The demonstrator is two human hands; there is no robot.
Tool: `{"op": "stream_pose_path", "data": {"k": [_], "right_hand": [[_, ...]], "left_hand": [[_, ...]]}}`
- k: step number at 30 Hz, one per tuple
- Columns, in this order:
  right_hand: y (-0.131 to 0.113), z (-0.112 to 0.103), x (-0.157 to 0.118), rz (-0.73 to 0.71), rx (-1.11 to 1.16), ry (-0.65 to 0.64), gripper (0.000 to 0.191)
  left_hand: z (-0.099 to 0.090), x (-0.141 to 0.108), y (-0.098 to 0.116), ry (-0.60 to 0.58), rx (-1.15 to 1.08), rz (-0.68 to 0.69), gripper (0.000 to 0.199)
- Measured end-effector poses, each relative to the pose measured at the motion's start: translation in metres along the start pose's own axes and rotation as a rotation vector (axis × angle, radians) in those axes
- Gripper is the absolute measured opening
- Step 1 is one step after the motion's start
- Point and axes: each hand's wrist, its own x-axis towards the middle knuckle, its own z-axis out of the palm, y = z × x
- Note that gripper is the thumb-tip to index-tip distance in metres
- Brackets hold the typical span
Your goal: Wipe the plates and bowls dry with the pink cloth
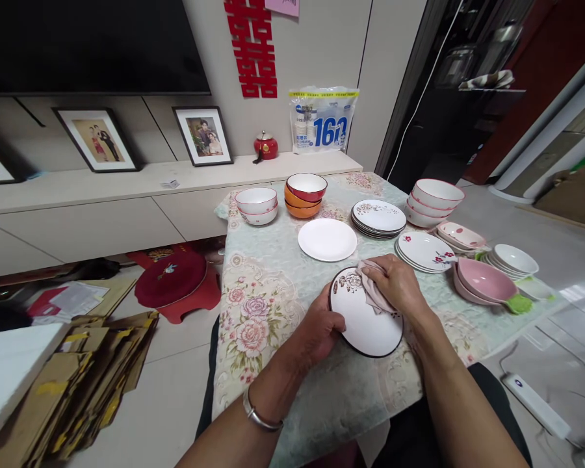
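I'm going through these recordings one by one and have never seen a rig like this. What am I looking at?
There is no machine here: a camera worn on a person's head looks forward and down at their bare left hand and right hand. The left grips a dark-rimmed plate; the right holds a pale cloth against its face. On the flowered tablecloth around them are a plain white plate, orange bowls, pink bowls and other stacked dishes.

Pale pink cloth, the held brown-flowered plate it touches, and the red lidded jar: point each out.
Pale pink cloth (373, 292): head view, on its exposed lower part.
Brown-flowered plate (365, 326): head view, on its white face.
Red lidded jar (268, 148): head view, on its rounded side.
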Motion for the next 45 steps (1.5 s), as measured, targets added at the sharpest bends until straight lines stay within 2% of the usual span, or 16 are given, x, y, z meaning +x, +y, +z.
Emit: {"op": "stream_pose_path", "data": {"k": [3,6,11,14,18,20,22,24,26,29,31,36,39,42,45], "right_hand": [[0.006,-0.004,0.001,0.015,0.042,-0.140,0.020],[0.010,-0.003,0.002,0.060,-0.060,-0.217,0.019],[0.015,0.001,0.003,0.190,-0.246,-0.200,0.026],[0.013,0.003,0.002,0.179,-0.285,-0.155,0.027],[-0.001,0.011,-0.001,0.057,-0.239,0.052,0.024],[-0.011,0.017,-0.002,-0.051,-0.163,0.156,0.023],[-0.023,0.022,-0.005,-0.188,-0.072,0.196,0.027],[-0.034,0.024,-0.008,-0.329,0.028,0.142,0.030],[-0.044,0.024,-0.012,-0.457,0.110,0.035,0.032],[-0.050,0.021,-0.014,-0.544,0.149,-0.053,0.031],[-0.046,0.017,-0.013,-0.480,0.109,-0.050,0.028],[-0.018,0.004,-0.004,-0.121,-0.086,0.013,0.019],[-0.004,-0.004,-0.003,0.037,-0.197,-0.065,0.024],[-0.005,-0.008,-0.004,0.062,-0.299,-0.118,0.025],[-0.019,-0.005,-0.006,-0.079,-0.284,-0.104,0.022]], "left_hand": [[0.000,0.000,0.002,0.014,-0.031,-0.017,0.084],[0.000,0.001,0.001,0.034,-0.083,0.001,0.079],[-0.001,0.004,-0.003,0.133,-0.095,0.072,0.069],[-0.001,0.005,-0.003,0.155,-0.082,0.095,0.074],[0.001,0.004,-0.002,0.082,-0.089,0.076,0.084],[0.001,0.003,-0.002,0.060,-0.087,0.067,0.086],[0.001,0.003,-0.004,0.043,-0.079,0.055,0.084],[0.000,0.003,-0.006,0.037,-0.060,0.033,0.076],[-0.001,0.003,-0.008,0.049,-0.038,0.015,0.067],[-0.001,0.002,-0.008,0.068,-0.025,0.003,0.063],[-0.001,0.002,-0.007,0.057,-0.023,-0.008,0.069],[0.002,0.000,-0.003,0.047,-0.031,-0.032,0.085],[0.003,0.000,-0.002,0.050,-0.033,-0.028,0.086],[0.003,0.000,-0.003,0.040,-0.035,-0.034,0.087],[0.001,0.000,-0.005,0.040,-0.031,-0.038,0.088]]}}
